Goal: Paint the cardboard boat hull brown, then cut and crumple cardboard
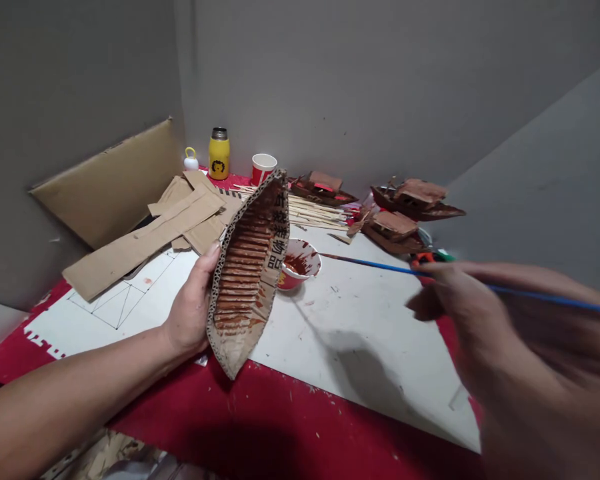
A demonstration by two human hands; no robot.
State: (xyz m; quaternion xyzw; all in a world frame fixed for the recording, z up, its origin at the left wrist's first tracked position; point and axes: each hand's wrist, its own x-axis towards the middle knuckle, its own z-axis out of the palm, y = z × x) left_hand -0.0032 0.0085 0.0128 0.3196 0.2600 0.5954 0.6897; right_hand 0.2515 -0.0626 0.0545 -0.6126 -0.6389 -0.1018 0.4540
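My left hand [194, 303] grips a cardboard boat hull [245, 267] by its left side, tilted so its hollow inside faces me. Brown paint covers much of the ribbed inside; the lower tip and right wall show bare cardboard with dark printed characters. In my right hand [485, 320], a thin blue paintbrush [365, 263] is pinched between thumb and fingers, its brown-stained tip pointing left. That tip is near the rim of a paper cup [303, 267] holding brown paint, which the hull partly hides.
Several brown model boats [395, 230] stand at the back right. Wooden sticks [315, 212], a red paper cup [264, 168] and a yellow bottle [219, 157] are at the back. Cardboard strips [145, 240] lie left on white paper [370, 320] over a red cloth [280, 427].
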